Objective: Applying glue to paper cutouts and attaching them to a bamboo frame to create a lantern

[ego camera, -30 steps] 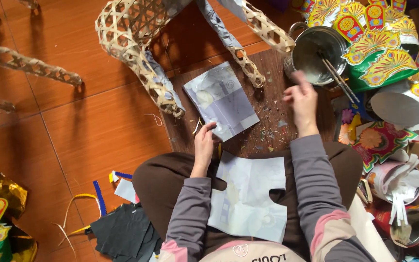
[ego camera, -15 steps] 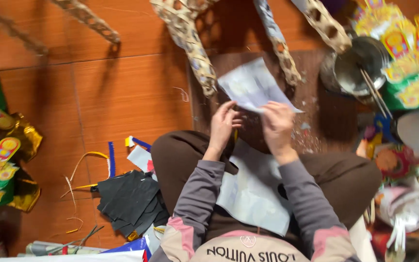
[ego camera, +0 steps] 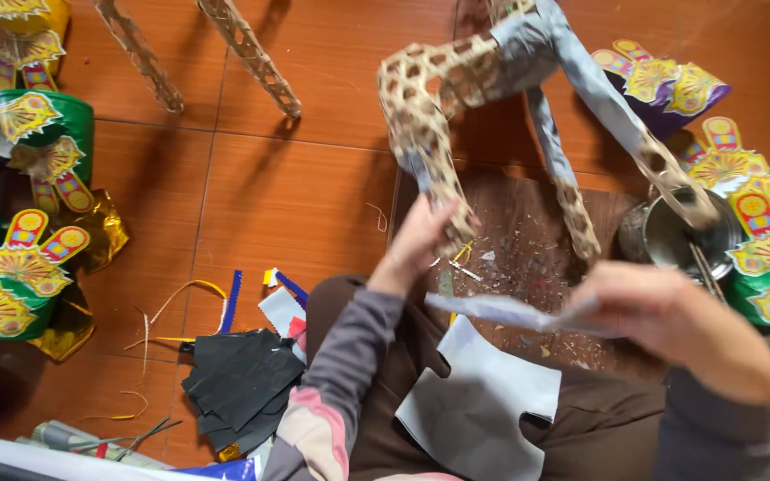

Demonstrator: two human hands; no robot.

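Your left hand (ego camera: 416, 240) grips a leg of the woven bamboo frame (ego camera: 430, 134); your right hand (ego camera: 661, 312) pinches a grey paper sheet (ego camera: 501, 312) between both hands. Risk: the thin sheet could tear or crease if tugged. Metal pot (ego camera: 670, 236) sits just beyond the right hand.

Right hand (ego camera: 670, 312) blurred; frame (ego camera: 456, 98) cut off.

The person's left hand (ego camera: 416, 239) and right hand (ego camera: 661, 312) are bare. Both arms wear long grey sleeves (ego camera: 349, 356), the left with a pink band near the elbow. Dark brown trousers (ego camera: 599, 436) cover the legs.
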